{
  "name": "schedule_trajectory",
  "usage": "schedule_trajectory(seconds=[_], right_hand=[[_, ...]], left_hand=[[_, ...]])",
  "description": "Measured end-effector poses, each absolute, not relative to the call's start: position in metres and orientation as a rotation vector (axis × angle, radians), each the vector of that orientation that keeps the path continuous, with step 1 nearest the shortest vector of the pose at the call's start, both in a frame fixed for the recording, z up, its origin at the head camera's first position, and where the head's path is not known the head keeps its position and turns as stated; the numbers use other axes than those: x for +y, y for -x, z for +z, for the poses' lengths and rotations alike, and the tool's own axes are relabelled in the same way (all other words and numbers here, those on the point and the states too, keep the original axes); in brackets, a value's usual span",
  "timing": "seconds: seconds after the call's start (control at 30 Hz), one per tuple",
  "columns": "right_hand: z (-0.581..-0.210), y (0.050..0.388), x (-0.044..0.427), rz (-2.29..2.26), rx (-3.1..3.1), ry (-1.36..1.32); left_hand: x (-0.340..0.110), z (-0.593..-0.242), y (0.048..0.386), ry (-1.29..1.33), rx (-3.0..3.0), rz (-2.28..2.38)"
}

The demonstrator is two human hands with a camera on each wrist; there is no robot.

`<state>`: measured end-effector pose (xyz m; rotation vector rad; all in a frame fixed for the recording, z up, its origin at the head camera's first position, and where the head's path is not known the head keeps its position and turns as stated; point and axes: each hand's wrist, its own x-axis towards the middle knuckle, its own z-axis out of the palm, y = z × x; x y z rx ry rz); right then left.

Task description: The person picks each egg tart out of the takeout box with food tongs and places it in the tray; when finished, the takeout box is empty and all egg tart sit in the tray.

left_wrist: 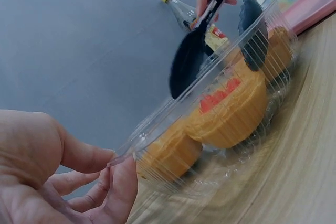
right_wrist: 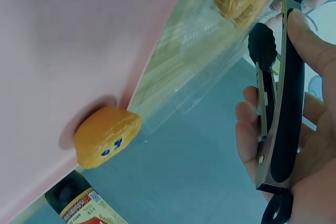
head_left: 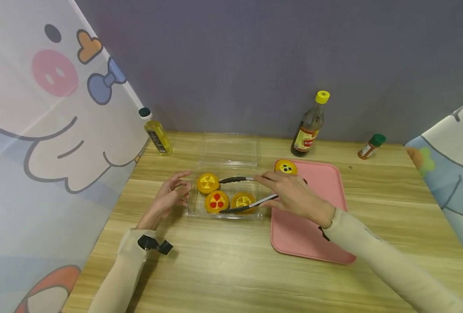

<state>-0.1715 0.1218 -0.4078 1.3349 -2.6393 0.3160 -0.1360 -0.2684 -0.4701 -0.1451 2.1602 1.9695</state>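
In the head view a clear plastic box [head_left: 192,215] stands with its lid [head_left: 230,148] folded back. Inside lie a tart with red topping [head_left: 217,202] and two yellow-topped tarts, one at the left [head_left: 208,182] and one at the right [head_left: 242,200]. My left hand [head_left: 168,199] pinches the box's left rim between thumb and fingers, as the left wrist view shows. My right hand [head_left: 291,193] holds black-and-silver tongs [right_wrist: 287,114]. Their spread tips are over the box, one near the left tart, the other by the front tarts. Nothing is gripped between the tips.
A pink tray [head_left: 309,234] lies right of the box, with a blue-dotted tart [head_left: 285,166] at its far left corner. Along the back stand an oil bottle [head_left: 158,137], a dark sauce bottle [head_left: 307,130] and a green-capped spice jar [head_left: 371,147]. A grey wall [head_left: 231,65] rises behind.
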Motion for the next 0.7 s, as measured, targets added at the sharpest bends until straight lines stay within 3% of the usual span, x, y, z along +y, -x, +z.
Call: schedule_trajectory(seconds=[0.7], right_hand=[[-0.413, 0.172, 0.11, 0.202, -2.563, -1.4]], left_hand=[[-0.267, -0.468, 0.135, 0.155, 2.161, 1.959]])
